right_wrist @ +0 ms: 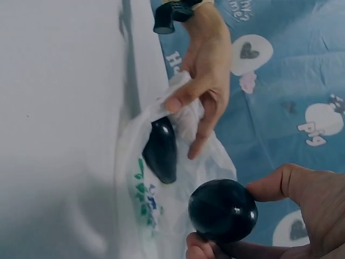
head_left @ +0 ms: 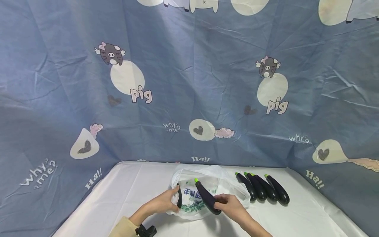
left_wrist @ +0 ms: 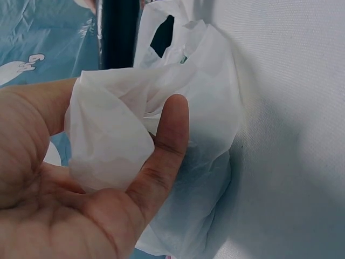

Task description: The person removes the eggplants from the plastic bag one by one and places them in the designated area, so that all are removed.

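A white plastic bag (head_left: 192,215) with blue and green print lies on its side, its mouth toward me. My left hand (head_left: 164,201) grips the left edge of that mouth; in the left wrist view the film bunches between thumb and fingers. One dark eggplant (right_wrist: 163,151) lies inside the bag, beside the left hand. My right hand (head_left: 232,207) holds another eggplant (head_left: 207,197) by its thick round end, thumb and fingers around it. Its green stem end points away from me, over the bag's opening. The right wrist view shows the held eggplant end-on.
Several eggplants (head_left: 267,188) lie side by side on the white tabletop (head_left: 299,210), right of the bag. A blue printed cloth (head_left: 183,98) hangs behind and along both sides. A black device (head_left: 145,231) is strapped to the left wrist.
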Demonstrator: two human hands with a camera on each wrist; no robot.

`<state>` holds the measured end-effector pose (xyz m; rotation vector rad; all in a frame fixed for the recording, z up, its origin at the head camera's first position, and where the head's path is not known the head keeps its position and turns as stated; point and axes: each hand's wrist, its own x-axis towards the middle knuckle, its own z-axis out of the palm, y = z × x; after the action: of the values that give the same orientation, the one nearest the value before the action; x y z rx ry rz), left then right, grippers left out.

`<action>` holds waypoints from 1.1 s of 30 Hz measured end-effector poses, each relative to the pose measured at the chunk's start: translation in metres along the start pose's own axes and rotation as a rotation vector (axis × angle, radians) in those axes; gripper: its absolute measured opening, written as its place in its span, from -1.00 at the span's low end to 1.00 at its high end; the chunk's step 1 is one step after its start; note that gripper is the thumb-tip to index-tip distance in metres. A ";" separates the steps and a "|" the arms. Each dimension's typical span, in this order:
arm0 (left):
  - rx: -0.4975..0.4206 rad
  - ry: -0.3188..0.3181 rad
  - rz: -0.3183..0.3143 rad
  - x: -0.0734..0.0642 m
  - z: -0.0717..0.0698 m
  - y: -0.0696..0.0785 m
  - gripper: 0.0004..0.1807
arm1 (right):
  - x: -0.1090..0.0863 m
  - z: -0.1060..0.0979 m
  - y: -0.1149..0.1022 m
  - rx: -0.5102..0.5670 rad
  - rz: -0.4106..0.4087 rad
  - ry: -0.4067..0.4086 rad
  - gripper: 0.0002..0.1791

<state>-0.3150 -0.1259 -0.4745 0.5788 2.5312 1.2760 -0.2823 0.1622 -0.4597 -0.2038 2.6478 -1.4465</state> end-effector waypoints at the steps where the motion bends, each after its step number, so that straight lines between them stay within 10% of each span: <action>1: 0.001 0.001 0.000 0.000 0.000 0.000 0.06 | 0.000 -0.002 0.000 0.004 0.004 0.003 -0.55; 33: -0.005 -0.012 0.021 0.000 0.000 -0.001 0.06 | 0.007 -0.101 0.022 0.056 0.163 0.173 -0.42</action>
<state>-0.3156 -0.1267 -0.4751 0.6111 2.5186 1.2812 -0.3073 0.2558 -0.4244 0.1461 2.6767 -1.5454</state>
